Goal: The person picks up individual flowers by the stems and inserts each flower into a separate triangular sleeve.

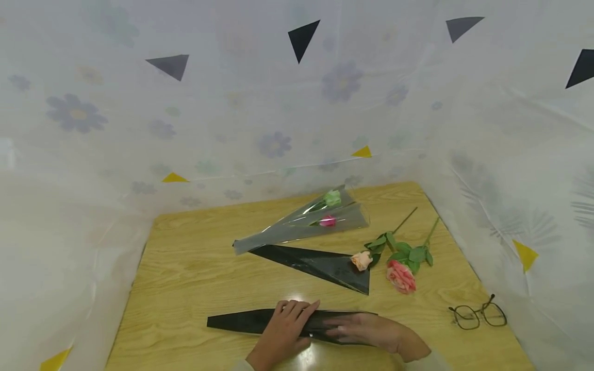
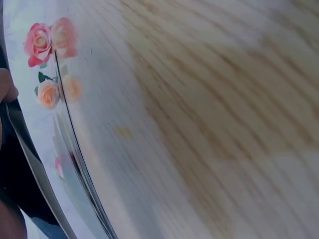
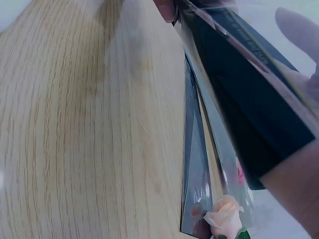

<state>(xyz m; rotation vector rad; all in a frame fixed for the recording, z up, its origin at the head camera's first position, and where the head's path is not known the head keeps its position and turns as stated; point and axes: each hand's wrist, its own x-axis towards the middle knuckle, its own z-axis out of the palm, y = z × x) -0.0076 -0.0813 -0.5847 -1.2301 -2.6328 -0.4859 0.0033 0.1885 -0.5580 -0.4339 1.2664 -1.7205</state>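
A narrow black bouquet sleeve (image 1: pixel 241 322) with a clear film side lies across the front of the table. My left hand (image 1: pixel 285 332) holds it near the middle, with the fingers over the top and the thumb at the near edge. From the right end, my right hand (image 1: pixel 371 331) reaches into the sleeve; its extended fingers show through the film. In the right wrist view the black sleeve (image 3: pixel 249 104) surrounds that hand up to about the wrist. Only parts of the left hand (image 2: pixel 6 87) and the sleeve (image 2: pixel 17 164) appear in the left wrist view.
Beyond lie a second black sleeve (image 1: pixel 306 260), a peach rose (image 1: pixel 361 260), a pink rose (image 1: pixel 401 277), and clear wraps (image 1: pixel 278 231) holding a green flower (image 1: pixel 332 198) and a pink one (image 1: pixel 327 221). Glasses (image 1: pixel 480 315) rest on the wooden table (image 1: pixel 176 273) at right.
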